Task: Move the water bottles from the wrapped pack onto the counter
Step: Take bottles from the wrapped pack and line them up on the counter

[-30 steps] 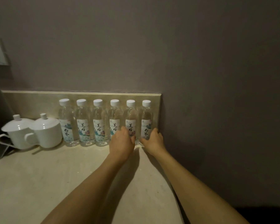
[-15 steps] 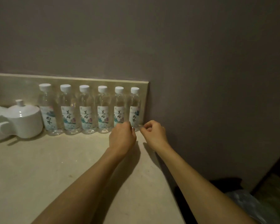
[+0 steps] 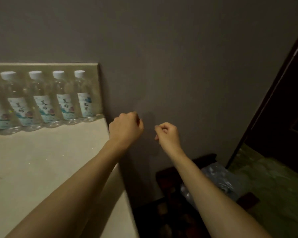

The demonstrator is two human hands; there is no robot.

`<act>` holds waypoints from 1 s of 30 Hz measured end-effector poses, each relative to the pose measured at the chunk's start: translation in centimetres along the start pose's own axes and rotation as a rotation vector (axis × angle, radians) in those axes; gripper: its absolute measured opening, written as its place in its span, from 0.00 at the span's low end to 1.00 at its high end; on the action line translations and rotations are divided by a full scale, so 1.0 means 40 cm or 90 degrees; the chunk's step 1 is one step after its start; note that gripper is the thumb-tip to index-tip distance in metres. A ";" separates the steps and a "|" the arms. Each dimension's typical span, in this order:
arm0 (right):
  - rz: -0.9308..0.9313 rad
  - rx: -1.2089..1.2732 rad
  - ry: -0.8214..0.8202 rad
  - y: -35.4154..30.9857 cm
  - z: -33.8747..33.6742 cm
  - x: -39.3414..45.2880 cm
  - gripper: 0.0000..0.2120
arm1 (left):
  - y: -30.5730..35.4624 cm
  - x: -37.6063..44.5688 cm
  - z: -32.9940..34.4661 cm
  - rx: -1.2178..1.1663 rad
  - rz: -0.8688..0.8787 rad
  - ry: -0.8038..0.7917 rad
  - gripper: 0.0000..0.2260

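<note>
A row of water bottles stands upright on the tabletop, shoulder to shoulder against the low back ledge, white caps up and labels facing out; the end bottle sits right at the tabletop's right edge. Both hands hang in the air past that edge, in front of the grey wall and clear of the bottles. The left hand is curled into a loose fist with nothing seen in it; the right hand has its fingers bent in, thumb to forefinger, also holding nothing that can be made out. Low at the right, on a dark surface, lies crinkled bluish plastic — probably the wrapped pack, though how many bottles remain inside cannot be told. Full bottles of this kind should feel fairly heavy, with thin walls that give under a squeeze and a slick skin — so the labelled middle or the stiff neck under the cap is likely the best place to grip.
</note>
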State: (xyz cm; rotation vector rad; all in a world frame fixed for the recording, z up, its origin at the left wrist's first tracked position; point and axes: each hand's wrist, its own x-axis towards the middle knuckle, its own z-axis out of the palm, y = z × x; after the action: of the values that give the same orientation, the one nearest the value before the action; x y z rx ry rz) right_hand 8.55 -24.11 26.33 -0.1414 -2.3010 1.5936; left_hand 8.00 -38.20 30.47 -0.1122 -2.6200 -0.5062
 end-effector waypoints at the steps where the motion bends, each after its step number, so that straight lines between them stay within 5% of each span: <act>1: 0.013 0.007 0.002 0.028 -0.047 0.001 0.12 | 0.037 -0.005 0.018 0.006 0.000 -0.007 0.13; 14: 0.129 0.001 0.056 0.391 -0.616 0.073 0.12 | 0.584 -0.125 0.374 -0.026 0.027 -0.225 0.19; 30: 0.392 -0.091 0.009 0.797 -0.816 0.262 0.13 | 0.796 -0.056 0.957 -0.144 -0.026 -0.590 0.27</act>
State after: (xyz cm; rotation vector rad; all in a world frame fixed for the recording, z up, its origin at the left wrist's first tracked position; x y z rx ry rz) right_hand 5.99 19.47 9.44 -0.9715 -2.5012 1.6609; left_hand -1.24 5.59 8.53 -0.4625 -3.4426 -0.9379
